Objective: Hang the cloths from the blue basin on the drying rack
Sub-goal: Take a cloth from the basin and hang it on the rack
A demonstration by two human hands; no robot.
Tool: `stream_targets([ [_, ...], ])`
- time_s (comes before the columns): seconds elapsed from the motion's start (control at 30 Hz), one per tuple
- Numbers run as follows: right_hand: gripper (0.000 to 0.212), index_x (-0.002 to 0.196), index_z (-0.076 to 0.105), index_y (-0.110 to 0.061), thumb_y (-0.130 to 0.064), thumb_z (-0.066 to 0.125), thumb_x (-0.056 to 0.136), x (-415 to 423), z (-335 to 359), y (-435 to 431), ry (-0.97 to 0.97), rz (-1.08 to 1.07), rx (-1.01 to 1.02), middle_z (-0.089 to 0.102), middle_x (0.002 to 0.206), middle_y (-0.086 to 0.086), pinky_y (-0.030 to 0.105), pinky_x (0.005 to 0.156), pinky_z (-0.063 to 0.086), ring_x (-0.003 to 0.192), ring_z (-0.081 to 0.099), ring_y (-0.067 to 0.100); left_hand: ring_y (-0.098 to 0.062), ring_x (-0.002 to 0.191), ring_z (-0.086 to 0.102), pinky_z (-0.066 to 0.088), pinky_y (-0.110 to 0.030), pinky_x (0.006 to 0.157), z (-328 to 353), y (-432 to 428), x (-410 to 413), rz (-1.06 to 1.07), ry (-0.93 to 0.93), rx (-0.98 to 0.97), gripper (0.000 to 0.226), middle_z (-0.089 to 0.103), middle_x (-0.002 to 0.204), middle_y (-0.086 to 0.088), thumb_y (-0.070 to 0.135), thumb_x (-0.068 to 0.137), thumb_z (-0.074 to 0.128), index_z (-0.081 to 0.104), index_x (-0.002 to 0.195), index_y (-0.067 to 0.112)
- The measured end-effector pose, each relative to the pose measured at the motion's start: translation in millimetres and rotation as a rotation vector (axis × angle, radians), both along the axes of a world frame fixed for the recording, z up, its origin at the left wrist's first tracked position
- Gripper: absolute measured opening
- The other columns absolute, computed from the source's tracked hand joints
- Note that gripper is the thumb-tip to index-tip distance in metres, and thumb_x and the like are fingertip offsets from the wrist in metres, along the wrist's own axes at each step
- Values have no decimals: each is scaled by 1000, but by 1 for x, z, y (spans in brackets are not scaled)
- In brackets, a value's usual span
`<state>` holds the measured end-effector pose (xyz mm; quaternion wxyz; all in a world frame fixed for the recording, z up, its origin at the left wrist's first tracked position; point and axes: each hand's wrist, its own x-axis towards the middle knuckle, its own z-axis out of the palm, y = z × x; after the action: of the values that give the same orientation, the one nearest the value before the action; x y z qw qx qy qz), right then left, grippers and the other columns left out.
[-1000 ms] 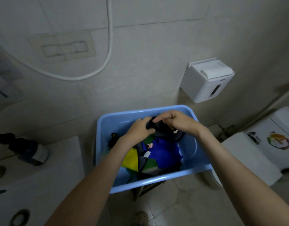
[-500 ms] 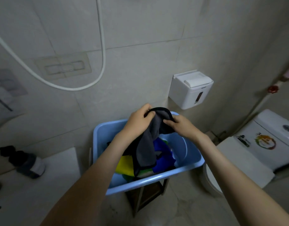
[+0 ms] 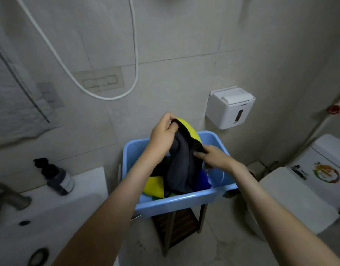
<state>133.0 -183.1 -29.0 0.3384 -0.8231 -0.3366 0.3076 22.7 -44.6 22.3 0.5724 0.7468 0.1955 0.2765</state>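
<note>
Now: white counter (image 3: pixel 50 217) at 8 o'clock of view, toilet (image 3: pixel 299 198) at 4 o'clock. Blue basin (image 3: pixel 184 200) sits just below centre on a wooden stand (image 3: pixel 176 225). Grey cloth (image 3: pixel 181 166) is held partly above the basin, its lower end hanging inside between a yellow cloth (image 3: pixel 153 186) at 9 o'clock and a blue cloth (image 3: pixel 202 181) at 3 o'clock. Left hand (image 3: pixel 162 133): grip clamped on the grey cloth's top edge, 12 o'clock. Right hand (image 3: pixel 213 157): grip pinching the same cloth's edge, 2 o'clock. Dark bottle (image 3: pixel 58 177) stands on the counter.
</note>
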Motion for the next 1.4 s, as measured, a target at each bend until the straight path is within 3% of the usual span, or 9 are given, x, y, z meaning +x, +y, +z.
stream_targets([
  [0.2, 29, 114, 55, -9, -3, 31, 99, -28, 15, -10, 153, -252, 440, 64, 56, 7, 29, 44, 47, 45, 62, 24, -8, 67, 46, 37, -25, 64, 8, -6, -22, -10, -39, -102, 24, 49, 69, 2, 6, 96, 45, 48, 76, 19],
  [0.37, 33, 120, 53, -20, -6, 32, 100, -53, 55, -50, 150, -399, 694, 68, 83, 13, 29, 39, 49, 50, 64, 31, -7, 70, 56, 42, -22, 63, 20, -24, -42, -415, 99, -213, 14, 61, 77, 1, 12, 95, 49, 60, 89, 19],
  [0.53, 42, 126, 50, -19, 3, 47, 90, -102, 76, -100, 35, -534, 785, 68, 96, 2, 29, 60, 56, 79, 69, 15, -14, 80, 61, 53, -23, 60, 22, -48, -70, -896, 246, -91, 16, 62, 91, -3, 12, 97, 49, 58, 108, 19],
  [0.73, 75, 134, 42, -9, -32, 73, 70, -208, 78, -165, -68, -692, 715, 60, 120, 5, 35, 87, 53, 107, 61, 14, -16, 93, 60, 48, -27, 82, 11, -87, -120, -1406, 489, 120, 27, 63, 106, -8, 2, 94, 51, 57, 117, 14],
  [0.9, 27, 106, 56, -16, -10, 54, 80, -290, 86, -209, -131, -869, 675, 72, 83, -18, 15, 71, 51, 80, 65, -3, -13, 87, 64, 54, -29, 85, 11, -136, -140, -1306, 364, 261, 25, 67, 98, -2, 6, 96, 48, 62, 110, 21],
  [1.0, 26, 92, 56, -13, 12, 47, 91, -336, 91, -234, -144, -913, 541, 66, 61, -15, 5, 59, 44, 59, 58, -12, -17, 89, 63, 55, -41, 85, 4, -172, -157, -1151, 217, 400, 31, 63, 101, 0, 16, 96, 48, 55, 118, 37],
  [1.1, 38, 77, 48, -22, 13, 45, 91, -378, 91, -256, -178, -986, 466, 60, 51, -25, 1, 56, 40, 53, 54, -17, -19, 94, 58, 49, -31, 80, -2, -208, -177, -1175, 192, 519, 54, 50, 120, -1, 18, 98, 46, 31, 142, 44],
  [1.27, 31, 103, 59, -27, 1, 49, 94, -450, 89, -281, -141, -1008, 378, 69, 82, -29, 6, 73, 46, 83, 62, -14, -22, 128, 37, 34, -41, 108, -23, -259, -212, -1441, 361, 673, 56, 35, 136, -4, 42, 85, 65, 41, 136, 42],
  [1.4, 27, 120, 61, -26, -16, 52, 97, -514, 81, -305, -135, -1014, 272, 65, 116, -12, 19, 87, 50, 106, 62, 1, -10, 120, 52, 43, -36, 102, -29, -285, -266, -1764, 401, 484, 37, 58, 127, 9, 39, 77, 68, 61, 114, 39],
])
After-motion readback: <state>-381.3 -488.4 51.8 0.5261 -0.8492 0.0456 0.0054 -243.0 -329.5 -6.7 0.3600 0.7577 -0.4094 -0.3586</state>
